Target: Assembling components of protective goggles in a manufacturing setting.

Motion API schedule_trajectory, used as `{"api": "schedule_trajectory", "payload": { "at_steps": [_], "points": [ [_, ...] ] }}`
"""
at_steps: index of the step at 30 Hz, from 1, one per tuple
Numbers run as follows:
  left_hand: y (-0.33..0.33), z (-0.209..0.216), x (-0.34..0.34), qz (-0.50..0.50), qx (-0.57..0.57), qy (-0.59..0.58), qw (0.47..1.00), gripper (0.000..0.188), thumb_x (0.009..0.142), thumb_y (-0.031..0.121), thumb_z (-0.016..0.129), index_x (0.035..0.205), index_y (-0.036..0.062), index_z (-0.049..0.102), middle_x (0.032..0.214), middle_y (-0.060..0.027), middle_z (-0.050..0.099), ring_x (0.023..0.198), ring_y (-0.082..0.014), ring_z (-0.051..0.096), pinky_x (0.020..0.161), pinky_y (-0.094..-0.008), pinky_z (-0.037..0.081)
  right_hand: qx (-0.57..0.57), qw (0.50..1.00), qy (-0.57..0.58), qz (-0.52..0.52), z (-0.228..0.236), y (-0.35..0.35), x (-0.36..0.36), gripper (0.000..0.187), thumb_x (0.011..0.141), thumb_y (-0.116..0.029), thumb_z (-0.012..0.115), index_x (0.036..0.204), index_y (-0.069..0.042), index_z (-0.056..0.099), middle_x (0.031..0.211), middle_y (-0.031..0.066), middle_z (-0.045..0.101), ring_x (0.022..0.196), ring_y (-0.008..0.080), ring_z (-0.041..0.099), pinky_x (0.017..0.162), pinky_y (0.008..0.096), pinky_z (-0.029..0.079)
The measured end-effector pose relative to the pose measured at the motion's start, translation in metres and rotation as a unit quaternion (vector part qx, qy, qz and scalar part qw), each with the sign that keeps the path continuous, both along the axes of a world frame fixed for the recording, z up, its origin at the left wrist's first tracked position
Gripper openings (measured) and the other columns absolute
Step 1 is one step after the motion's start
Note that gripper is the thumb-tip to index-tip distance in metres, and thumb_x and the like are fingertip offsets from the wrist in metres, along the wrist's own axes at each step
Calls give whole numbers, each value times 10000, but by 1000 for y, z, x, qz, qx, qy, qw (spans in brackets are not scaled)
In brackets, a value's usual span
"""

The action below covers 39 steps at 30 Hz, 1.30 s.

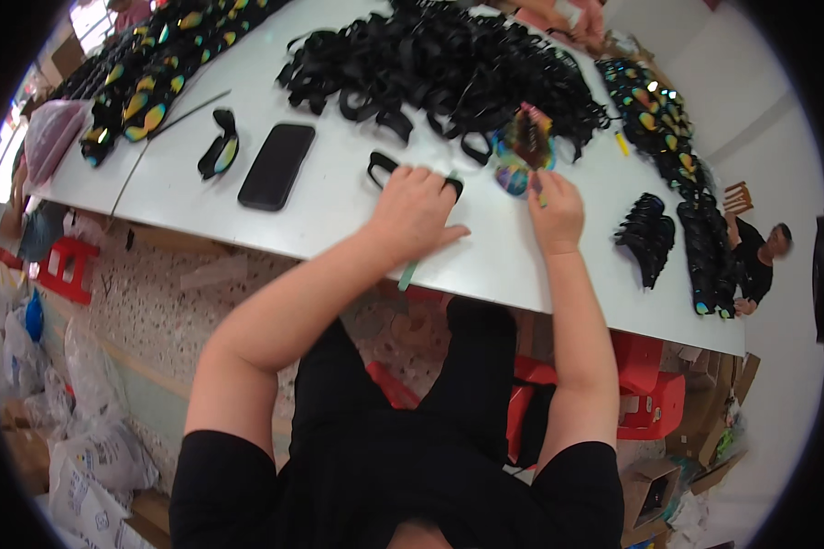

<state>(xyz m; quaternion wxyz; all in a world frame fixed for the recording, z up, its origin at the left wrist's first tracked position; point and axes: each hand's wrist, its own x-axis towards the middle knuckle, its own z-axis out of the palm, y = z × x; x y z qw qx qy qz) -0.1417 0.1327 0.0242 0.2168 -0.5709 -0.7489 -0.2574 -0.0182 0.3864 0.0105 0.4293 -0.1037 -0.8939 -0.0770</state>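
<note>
My left hand [417, 210] lies over a black curved band [382, 168], with its fingers curled down on it and the thumb held apart. Most of that band is hidden under the fingers. A thin green strip [409, 274] runs beneath this hand toward the table's near edge. To its right, my right hand [557, 212] pinches the lower edge of a shiny iridescent lens [525, 151], which is slightly blurred. Something small and yellow-green shows at those fingertips. Just beyond both hands spreads a large heap of black curved bands [458, 69].
A dark phone [276, 166] and a pair of black glasses [220, 146] lie left on the white table [330, 215]. Stacked black pieces [648, 240] sit at right. Rows of iridescent-lensed glasses [142, 91] line both sides. Other people [762, 261] sit around; red stools [650, 403] stand below.
</note>
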Motion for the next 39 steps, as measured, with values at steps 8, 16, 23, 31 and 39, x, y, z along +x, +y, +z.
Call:
{"api": "schedule_trajectory", "payload": {
  "at_steps": [8, 16, 23, 31, 39],
  "points": [
    [-19, 6, 6, 34, 178, -90, 979, 156, 814, 111, 687, 746, 44, 565, 742, -122, 590, 719, -319, 592, 645, -446, 443, 18, 997, 75, -3, 1, -8, -3, 303, 773, -149, 740, 1068, -97, 696, 1044, 75, 676, 961, 267, 647, 803, 380, 524],
    [-160, 62, 108, -45, 227, -704, 671, 200, 961, 112, 551, 792, 15, 599, 633, 21, 508, 565, -50, 440, 537, -220, 346, -272, 936, 156, 160, 14, -103, 68, 368, 714, -34, 778, 1059, -8, 651, 1049, 131, 667, 970, 269, 648, 860, 353, 530],
    [-110, -39, 144, 52, 76, -780, 619, 223, 959, 198, 622, 811, 33, 639, 735, -5, 614, 675, -81, 548, 594, -242, 431, -593, 752, 40, 284, -44, -192, 163, 407, 770, 13, 738, 1146, 25, 584, 1145, 108, 580, 1010, 193, 622, 904, 304, 518],
    [-70, -62, 166, -36, 232, -892, 386, 149, 974, 184, 613, 991, 37, 627, 890, -20, 626, 810, -110, 601, 740, -274, 502, -604, 785, -10, 139, -79, -217, 198, 425, 738, 22, 744, 1141, -6, 614, 1055, 106, 608, 907, 181, 633, 801, 283, 531],
    [-68, -70, 177, -21, 210, -873, 439, 118, 983, 165, 609, 927, 62, 625, 884, 24, 606, 800, -58, 561, 723, -233, 481, -590, 797, 4, 126, -81, -217, 198, 445, 714, 25, 749, 1141, -8, 628, 1011, 102, 618, 847, 178, 616, 759, 274, 521]
  ]
}}
